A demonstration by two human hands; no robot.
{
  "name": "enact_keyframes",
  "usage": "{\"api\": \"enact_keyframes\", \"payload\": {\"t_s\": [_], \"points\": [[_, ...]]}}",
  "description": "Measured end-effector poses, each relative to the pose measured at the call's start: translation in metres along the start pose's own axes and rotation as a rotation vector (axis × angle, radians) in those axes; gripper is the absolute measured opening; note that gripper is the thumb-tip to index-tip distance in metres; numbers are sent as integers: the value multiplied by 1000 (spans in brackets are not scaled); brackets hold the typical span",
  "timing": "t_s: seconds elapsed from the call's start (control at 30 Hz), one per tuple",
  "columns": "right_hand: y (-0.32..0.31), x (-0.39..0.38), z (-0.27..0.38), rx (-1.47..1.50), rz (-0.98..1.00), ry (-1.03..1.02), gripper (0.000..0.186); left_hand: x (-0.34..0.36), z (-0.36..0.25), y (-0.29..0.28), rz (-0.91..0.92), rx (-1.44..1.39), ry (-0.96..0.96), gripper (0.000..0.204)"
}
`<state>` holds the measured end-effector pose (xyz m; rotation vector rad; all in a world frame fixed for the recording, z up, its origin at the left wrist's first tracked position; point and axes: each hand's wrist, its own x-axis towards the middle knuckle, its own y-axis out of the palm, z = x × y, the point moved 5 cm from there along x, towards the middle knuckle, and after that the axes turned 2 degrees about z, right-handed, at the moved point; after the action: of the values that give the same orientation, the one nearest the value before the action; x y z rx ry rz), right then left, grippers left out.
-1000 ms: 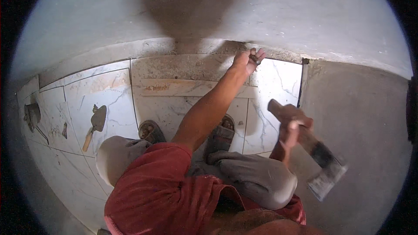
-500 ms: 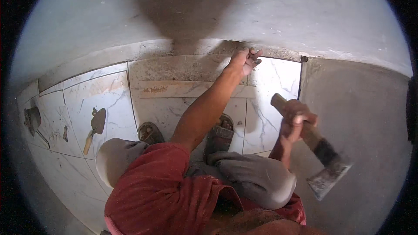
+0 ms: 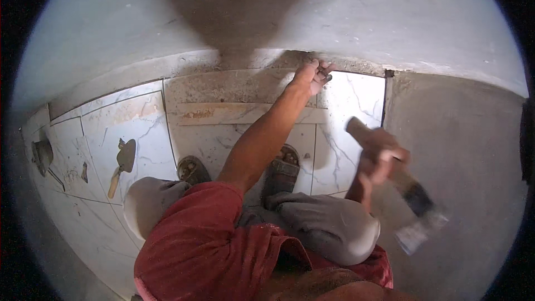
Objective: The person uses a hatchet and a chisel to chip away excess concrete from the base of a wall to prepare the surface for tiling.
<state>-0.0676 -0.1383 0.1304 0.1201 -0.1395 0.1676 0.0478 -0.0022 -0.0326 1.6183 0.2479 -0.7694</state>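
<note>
Gripping a hatchet (image 3: 417,199) by its wooden handle, the right hand (image 3: 382,156) is wrapped closed around the wood. We see the butt poke out past the hand toward the upper left, while the dark collar and the pale, blurred head slant to the lower right, over the smooth grey floor (image 3: 468,156). Only the wrist and a short length of the right forearm show above the right knee (image 3: 356,234).

The left hand (image 3: 313,76) is out at the foot of the wall (image 3: 390,28), near the corner of a white marbled tile (image 3: 351,106). Its fingers are bent and slightly apart, and we notice something dark (image 3: 327,78) among them, too small for us to name; we cannot tell how firmly the hand holds it, or whether it touches the wall. From the red sleeve (image 3: 214,200), the left forearm (image 3: 262,139) reaches slantwise up and to the right, crossing above a long, narrow strip of tile (image 3: 234,113).

Well apart from both hands, on the left, we find a trowel (image 3: 127,156) lying on the tiles, its wooden handle pointing to the lower left.
</note>
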Motion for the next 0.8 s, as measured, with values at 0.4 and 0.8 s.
{"api": "enact_keyframes", "payload": {"t_s": [0.4,0.8], "points": [[-35,-15,2,-75,6,-196,20,-3,3,5,31,98,-8,19],[-16,-49,-89,-510,-170,654,15,-7,-1,-20,81,94,16,22]]}}
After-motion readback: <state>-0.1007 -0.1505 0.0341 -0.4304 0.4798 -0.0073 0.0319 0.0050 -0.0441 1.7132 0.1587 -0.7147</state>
